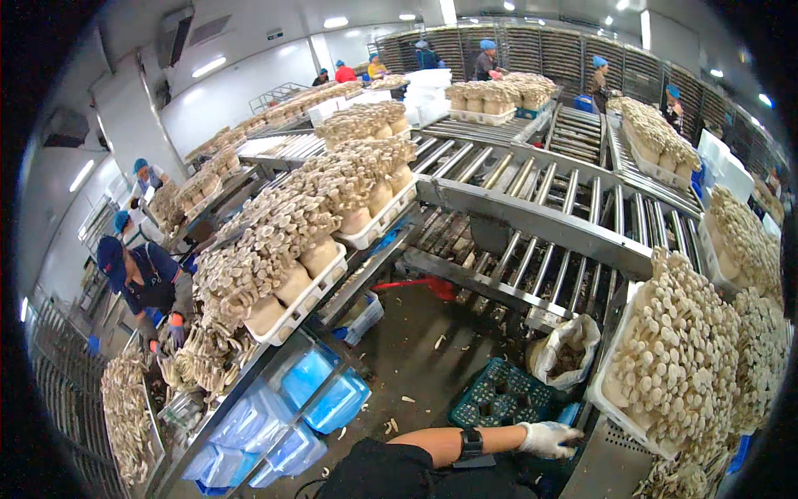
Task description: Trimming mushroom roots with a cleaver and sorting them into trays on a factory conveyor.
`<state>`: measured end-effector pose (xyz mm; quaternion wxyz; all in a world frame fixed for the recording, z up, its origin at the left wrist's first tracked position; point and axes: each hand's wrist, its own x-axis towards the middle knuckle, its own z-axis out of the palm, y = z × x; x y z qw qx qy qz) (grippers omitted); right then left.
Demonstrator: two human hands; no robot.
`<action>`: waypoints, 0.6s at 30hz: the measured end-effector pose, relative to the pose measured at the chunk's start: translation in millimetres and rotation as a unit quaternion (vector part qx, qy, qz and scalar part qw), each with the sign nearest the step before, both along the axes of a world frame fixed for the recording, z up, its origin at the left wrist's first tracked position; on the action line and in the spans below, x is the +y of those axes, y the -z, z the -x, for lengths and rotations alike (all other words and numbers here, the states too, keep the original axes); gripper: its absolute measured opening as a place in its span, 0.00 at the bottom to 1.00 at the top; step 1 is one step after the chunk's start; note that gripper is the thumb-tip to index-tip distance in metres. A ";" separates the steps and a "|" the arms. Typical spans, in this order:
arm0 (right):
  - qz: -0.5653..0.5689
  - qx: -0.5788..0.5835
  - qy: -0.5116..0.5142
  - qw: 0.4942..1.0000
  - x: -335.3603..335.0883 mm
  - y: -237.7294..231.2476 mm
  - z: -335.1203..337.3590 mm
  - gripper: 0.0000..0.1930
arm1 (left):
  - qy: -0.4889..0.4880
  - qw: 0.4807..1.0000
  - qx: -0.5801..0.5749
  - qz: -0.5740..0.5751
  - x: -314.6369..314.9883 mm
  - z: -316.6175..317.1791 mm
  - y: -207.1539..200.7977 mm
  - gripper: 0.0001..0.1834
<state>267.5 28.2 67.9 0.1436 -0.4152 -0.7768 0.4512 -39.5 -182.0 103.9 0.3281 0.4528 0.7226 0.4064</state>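
Note:
My left hand [549,439], in a white glove with a dark band on the wrist, reaches across to the right, low in the view. Its fingers are stretched out and slightly apart, and I see nothing in them. Just right of it is a metal bench edge [604,466]. On that bench stands a white crate [600,397] of clustered pale mushrooms [677,358]. A green plastic crate [499,395] lies beyond the hand, beside a white sack [573,353] with brown scraps in it. My right hand is not in view.
Roller conveyors [532,187] cross ahead. More crated mushrooms [283,224] line the left bench, with blue plastic-lined bins [324,387] below. A red tool [436,287] lies on the scrap-strewn floor [407,358]. A co-worker [150,283] handles mushrooms at left; other people stand farther off.

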 end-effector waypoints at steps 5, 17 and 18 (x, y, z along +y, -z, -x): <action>0.015 0.017 -0.005 1.000 12.1 -7.1 -2.8 0.16 | 0.085 0.992 0.073 0.064 -4.2 -22.8 12.2 0.34; 0.197 0.169 0.288 0.922 -49.3 -23.8 -193.0 0.16 | 0.371 0.925 0.069 0.051 82.5 -58.9 5.6 0.30; 0.212 0.121 0.325 0.914 -67.8 -43.3 -189.9 0.14 | 0.398 0.910 0.104 0.055 97.9 -72.5 6.7 0.31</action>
